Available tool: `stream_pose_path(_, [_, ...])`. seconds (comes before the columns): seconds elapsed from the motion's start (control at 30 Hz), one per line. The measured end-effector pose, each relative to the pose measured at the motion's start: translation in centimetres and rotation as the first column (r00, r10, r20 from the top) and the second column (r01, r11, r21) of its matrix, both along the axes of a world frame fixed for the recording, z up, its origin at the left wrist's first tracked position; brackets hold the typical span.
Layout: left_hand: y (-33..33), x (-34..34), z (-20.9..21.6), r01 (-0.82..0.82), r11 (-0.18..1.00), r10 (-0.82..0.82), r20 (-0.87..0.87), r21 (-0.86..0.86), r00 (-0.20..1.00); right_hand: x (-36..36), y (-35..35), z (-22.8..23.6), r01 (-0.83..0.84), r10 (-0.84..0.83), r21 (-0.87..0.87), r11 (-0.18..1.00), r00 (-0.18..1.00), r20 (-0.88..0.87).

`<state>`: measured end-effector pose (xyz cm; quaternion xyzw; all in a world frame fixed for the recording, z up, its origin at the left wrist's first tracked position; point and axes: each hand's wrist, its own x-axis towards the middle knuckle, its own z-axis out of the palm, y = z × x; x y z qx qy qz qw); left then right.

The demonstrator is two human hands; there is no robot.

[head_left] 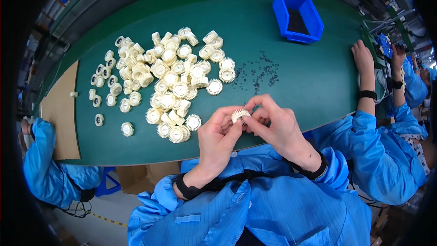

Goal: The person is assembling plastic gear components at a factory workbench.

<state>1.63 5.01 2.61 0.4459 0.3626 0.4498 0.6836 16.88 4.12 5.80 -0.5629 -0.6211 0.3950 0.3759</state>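
Observation:
A cream toothed plastic wheel (239, 115) is held up near the table's front edge. My left hand (218, 132) grips its left side between thumb and fingers. My right hand (275, 125) is closed at the wheel's right side, thumb and fingertips pinched together against it; whether a small part sits between them is hidden. Left of my hands lies a big heap of similar cream wheels (169, 78), some flat, some on edge. Small black pieces (258, 74) are scattered on the green table just beyond my right hand.
A blue open bin (298, 16) with black pieces inside stands at the far right of the green table (182, 13). Brown cardboard (61, 109) lies at the left end. Co-workers in blue sleeves (359, 141) sit to the right, another (45, 155) to the left.

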Motion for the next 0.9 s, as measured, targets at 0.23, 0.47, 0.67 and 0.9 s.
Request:
stream_pose_path(0.23, [0.0,0.6,-0.2,-0.040,0.998,0.045,-0.115,0.048,0.992,-0.1,-0.2,0.1,0.062,-0.077,0.081,0.995,0.979,0.190])
stream_pose_path(0.47, [1.0,-0.1,0.7,0.033,0.998,-0.026,-0.148,0.045,0.989,0.4,0.9,-0.8,-0.003,-0.025,0.238,0.971,0.993,0.114])
stream_pose_path(0.67, [2.5,-1.0,3.6,0.197,0.821,0.263,-0.662,0.535,0.701,3.4,1.2,-0.5,0.176,-0.183,0.093,0.980,0.980,0.073])
stream_pose_path(0.9, [4.2,-1.9,3.0,0.480,0.547,0.665,-0.704,0.686,0.249,15.0,3.6,-1.9,0.628,-0.620,0.017,0.778,0.764,0.181])
